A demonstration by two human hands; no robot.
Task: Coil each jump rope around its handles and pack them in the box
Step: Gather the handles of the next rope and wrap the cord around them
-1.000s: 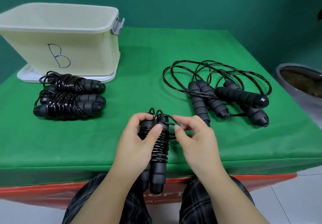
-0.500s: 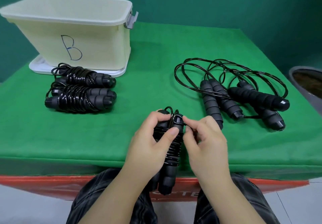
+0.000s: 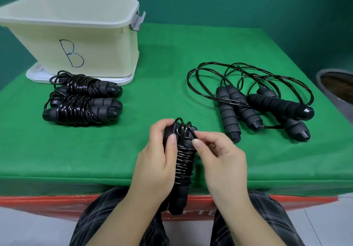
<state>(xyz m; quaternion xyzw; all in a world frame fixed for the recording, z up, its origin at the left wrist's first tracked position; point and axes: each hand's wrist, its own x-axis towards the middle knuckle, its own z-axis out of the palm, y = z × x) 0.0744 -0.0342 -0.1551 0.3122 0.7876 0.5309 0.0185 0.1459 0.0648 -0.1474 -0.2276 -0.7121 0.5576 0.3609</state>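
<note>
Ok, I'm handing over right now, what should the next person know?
Left hand grips the black jump rope bundle by its foam handles. Right hand pinches the rope's loose end near the top.
Done: two coiled black ropes lie on the green cloth in front of the cream plastic box marked B.
Left: finish this bundle, coil the two loose ropes at right, and box them all.

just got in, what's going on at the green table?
A person is coiling a jump rope around its paired handles: the left hand grips the bundle while the right hand pinches the cord near the top. Two coiled ropes lie on the table in front of the box marked B. Two loose ropes wait on the right, uncoiled. Whether the box holds anything cannot be seen.
</note>
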